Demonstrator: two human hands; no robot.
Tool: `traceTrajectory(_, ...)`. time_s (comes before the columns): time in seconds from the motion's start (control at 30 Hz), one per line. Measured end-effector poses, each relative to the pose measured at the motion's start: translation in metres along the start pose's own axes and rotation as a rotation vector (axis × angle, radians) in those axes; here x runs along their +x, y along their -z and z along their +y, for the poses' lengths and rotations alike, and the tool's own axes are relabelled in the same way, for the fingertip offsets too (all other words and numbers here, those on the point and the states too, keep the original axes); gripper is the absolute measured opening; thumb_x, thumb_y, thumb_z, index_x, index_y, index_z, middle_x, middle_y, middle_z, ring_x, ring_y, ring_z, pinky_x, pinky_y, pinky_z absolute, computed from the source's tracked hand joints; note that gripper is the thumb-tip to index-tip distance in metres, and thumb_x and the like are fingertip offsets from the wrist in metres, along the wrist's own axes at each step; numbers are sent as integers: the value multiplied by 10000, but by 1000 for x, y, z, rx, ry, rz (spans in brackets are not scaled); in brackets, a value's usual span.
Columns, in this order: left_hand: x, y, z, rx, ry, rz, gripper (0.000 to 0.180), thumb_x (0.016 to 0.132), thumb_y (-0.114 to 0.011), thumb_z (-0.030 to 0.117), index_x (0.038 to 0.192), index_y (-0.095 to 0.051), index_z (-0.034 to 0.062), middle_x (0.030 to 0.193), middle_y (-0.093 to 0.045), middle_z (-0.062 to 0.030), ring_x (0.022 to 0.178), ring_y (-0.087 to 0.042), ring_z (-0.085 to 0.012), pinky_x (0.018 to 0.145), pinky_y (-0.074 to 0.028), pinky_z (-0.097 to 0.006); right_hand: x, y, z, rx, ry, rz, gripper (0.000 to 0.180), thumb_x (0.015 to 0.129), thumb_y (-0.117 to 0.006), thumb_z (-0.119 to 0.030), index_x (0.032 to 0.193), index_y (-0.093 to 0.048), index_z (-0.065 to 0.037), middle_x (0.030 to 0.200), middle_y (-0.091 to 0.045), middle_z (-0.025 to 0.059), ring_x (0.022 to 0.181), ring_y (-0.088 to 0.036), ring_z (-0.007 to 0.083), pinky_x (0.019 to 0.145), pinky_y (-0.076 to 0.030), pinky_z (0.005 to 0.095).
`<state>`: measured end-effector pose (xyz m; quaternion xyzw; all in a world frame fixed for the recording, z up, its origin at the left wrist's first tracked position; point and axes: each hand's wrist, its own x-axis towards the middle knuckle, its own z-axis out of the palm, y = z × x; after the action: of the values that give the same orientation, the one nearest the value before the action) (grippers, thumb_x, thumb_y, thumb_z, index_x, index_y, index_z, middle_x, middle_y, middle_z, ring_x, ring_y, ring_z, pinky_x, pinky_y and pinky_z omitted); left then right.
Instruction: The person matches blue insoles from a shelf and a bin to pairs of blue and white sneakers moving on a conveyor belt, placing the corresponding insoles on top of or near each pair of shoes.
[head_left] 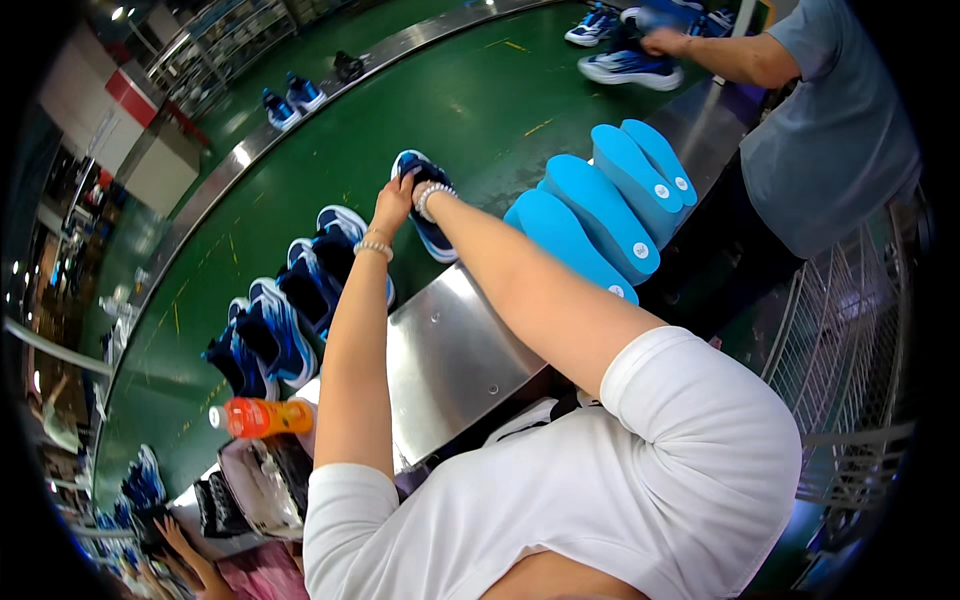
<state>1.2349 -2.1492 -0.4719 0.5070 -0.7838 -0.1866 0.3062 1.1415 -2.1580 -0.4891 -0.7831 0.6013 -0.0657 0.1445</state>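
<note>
- The left hand (391,205) has its fingers drawn together on the side of a blue-and-white shoe (432,234), at the rim of its opening.
- The right hand (423,181) reaches into that opening; its fingers are mostly hidden, so how far open they are, or what they grip, I cannot tell.
- The shoe lies on the green belt (480,130), ahead of the steel edge (450,325).
- Both wrists wear beaded bracelets (374,248).
- More shoes (280,335) stand in a row to the left, partly behind the left forearm.
- Light-blue insoles (602,218) lean together in a row right of the right forearm.
- An orange bottle (262,417) with a white cap lies near an open bag (262,485), lower left.
- A pair of shoes (302,93) sits by the far rim.
- At upper right, a co-worker (830,150) in a grey-blue shirt reaches over another shoe (632,70).
</note>
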Motion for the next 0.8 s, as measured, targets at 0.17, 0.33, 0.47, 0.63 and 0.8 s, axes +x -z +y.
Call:
traceTrajectory(0.17, 20, -22, 54, -108, 28, 89, 369, 847, -450, 288, 1048, -498, -17, 963, -564, -229, 920, -517, -397, 808, -410, -411, 6, 25, 70, -554, 340, -213, 276, 734, -560, -116, 1002, -589, -57, 976, -611, 121, 925, -582, 248, 799, -453, 322)
traceTrajectory(0.33, -25, 25, 80, 144, -105, 254, 122, 700, -504, 42, 765, -582, -26, 786, -581, -209, 762, -566, -367, 695, -467, -401, -217, 85, 63, 1043, 232, 327, 191, 844, -413, -57, 910, -580, 5, 940, -614, 117, 903, -576, 179, 752, -447, 303)
traceTrajectory(0.47, 30, -39, 52, 580, 96, -553, 209, 679, -497, 49, 836, -614, -27, 922, -569, -243, 884, -560, -360, 760, -463, -384, -293, 109, 126, 528, -102, 677, 169, 825, -475, -101, 911, -576, 3, 932, -594, 169, 888, -564, 272, 757, -444, 337)
traceTrajectory(0.63, 55, -109, -76, 625, 277, -550, 276, 719, -483, 81, 972, -563, 5, 1058, -508, -212, 1001, -491, -333, 844, -409, -360, -317, 90, 163, -12, -242, 620, 371, 809, -528, -208, 1125, -458, -27, 1151, -478, 189, 997, -489, 338, 821, -408, 439)
traceTrajectory(0.8, 58, -135, -115, 613, 388, -409, 361, 759, -469, 113, 1108, -512, 37, 1194, -446, -181, 1119, -422, -306, 927, -355, -336, -324, 96, 168, 125, -393, 448, 635, 747, -602, -356, 1240, -346, -50, 1123, -491, 216, 929, -540, 372, 780, -454, 428)
